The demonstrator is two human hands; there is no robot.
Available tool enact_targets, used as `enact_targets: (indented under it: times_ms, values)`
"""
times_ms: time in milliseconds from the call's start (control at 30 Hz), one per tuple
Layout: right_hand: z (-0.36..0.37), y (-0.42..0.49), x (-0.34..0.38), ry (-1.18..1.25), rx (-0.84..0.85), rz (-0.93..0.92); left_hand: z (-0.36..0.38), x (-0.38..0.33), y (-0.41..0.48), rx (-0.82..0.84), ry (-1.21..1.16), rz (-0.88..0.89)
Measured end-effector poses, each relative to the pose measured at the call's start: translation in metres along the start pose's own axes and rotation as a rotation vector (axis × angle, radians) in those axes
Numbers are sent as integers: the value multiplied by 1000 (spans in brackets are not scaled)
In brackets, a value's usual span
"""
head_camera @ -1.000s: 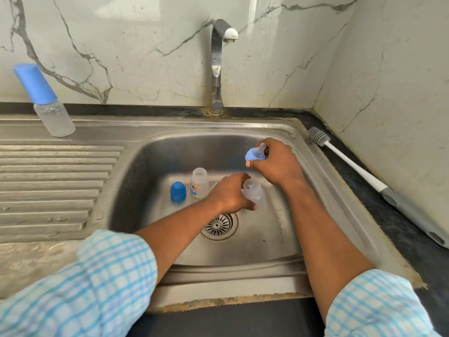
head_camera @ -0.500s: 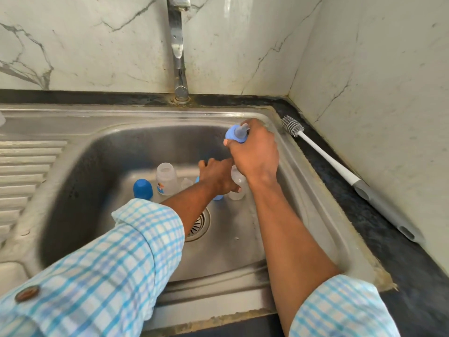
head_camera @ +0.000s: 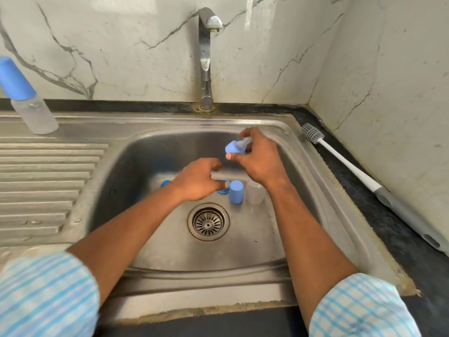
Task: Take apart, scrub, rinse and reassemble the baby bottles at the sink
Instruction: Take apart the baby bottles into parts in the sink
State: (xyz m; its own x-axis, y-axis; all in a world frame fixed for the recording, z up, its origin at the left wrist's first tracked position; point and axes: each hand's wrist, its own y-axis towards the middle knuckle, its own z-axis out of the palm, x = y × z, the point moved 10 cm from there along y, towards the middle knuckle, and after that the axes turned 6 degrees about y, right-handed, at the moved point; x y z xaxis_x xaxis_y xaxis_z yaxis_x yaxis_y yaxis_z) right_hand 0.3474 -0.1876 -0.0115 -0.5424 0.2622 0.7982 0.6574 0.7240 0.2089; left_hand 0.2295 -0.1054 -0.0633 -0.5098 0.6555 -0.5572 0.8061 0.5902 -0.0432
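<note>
My right hand (head_camera: 260, 159) is raised over the sink basin (head_camera: 150, 152) and pinches a blue bottle collar with its clear teat (head_camera: 236, 146). My left hand (head_camera: 198, 182) hovers just left of it, blurred, fingers loosely curled with nothing seen in them. On the basin floor below stand a blue cap (head_camera: 236, 192) and a clear bottle body (head_camera: 255, 193). A blue ring (head_camera: 224, 190) peeks out under my left thumb. Another blue cap (head_camera: 165, 183) is half hidden behind my left wrist. One assembled bottle with a blue cap (head_camera: 32, 110) stands on the drainboard.
A white bottle brush (head_camera: 345, 164) lies on the dark counter to the right of the sink, bristles toward the wall. The tap (head_camera: 206, 57) stands behind the basin with no water running. The drain (head_camera: 208, 222) is in the basin's middle. The ribbed drainboard (head_camera: 48, 181) lies left.
My left hand has set the clear bottle body down in the basin and lifted toward my right hand. The right hand still holds the collar and teat. The camera has swung back left.
</note>
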Motion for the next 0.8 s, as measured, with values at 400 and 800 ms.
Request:
enact_targets:
  times_ms: [400,800]
  values:
    - [43,-35,65,127,296,-171,-56,10,-60,-249,-637,119]
    - [26,-33,75,192,242,-250,-53,23,-55,-218,-1131,-27]
